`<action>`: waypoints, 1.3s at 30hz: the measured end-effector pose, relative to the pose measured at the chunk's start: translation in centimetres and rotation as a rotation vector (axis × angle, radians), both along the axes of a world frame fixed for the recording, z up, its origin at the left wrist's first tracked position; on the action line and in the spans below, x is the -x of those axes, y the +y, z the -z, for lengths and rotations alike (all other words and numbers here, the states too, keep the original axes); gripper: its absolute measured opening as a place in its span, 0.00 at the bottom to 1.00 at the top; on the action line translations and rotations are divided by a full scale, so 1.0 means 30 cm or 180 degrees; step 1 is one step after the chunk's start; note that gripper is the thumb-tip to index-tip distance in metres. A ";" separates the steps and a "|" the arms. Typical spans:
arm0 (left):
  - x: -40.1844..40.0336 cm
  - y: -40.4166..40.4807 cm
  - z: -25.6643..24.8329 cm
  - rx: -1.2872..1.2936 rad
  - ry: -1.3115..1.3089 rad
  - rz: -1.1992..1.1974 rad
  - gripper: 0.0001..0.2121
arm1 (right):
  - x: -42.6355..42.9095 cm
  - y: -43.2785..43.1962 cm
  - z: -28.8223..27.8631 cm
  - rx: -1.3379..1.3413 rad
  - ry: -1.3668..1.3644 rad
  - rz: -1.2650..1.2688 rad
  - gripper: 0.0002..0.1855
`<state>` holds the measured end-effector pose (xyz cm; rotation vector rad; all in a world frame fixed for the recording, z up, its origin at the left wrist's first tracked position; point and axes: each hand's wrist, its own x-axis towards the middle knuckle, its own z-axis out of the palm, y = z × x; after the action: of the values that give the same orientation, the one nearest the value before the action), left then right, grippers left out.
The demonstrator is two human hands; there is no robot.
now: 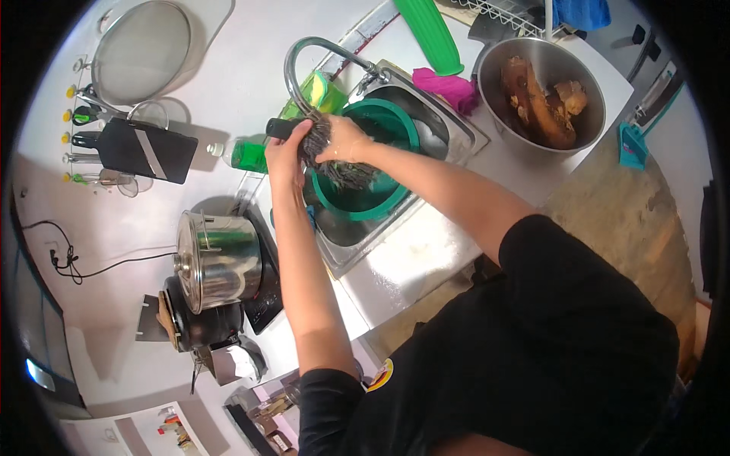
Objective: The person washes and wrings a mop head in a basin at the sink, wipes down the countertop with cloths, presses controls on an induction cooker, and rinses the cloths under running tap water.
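Over a steel sink, my left hand (283, 157) grips the black handle end (280, 129) of a grey, stringy mop-like duster head (345, 174). My right hand (344, 138) is closed around its grey strands close to the tap's mouth. The curved chrome tap (292, 68) reaches down to the strands. Below them a green plastic basin (410, 128) sits in the sink (456, 128), and the strands hang over its opening. Whether water is running is hard to tell.
A bottle of green liquid (249, 155) stands left of the sink, a lidded steel pot (228, 259) nearer on the left. At right are a magenta cloth (445, 88) and a large steel pot (542, 97) holding brown pieces. A green ridged object (436, 40) lies behind.
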<state>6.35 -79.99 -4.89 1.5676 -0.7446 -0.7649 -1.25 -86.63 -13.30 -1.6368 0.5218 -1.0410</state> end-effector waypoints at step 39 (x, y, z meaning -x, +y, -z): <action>0.107 0.011 0.078 0.1553 0.0944 -0.0499 0.25 | 0.072 0.055 0.001 -0.4333 -0.2883 -0.1552 0.37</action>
<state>3.14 -79.66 -7.22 1.0307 -0.5312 -0.6237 -3.41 -84.97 -13.35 -0.0040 0.0905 -0.6418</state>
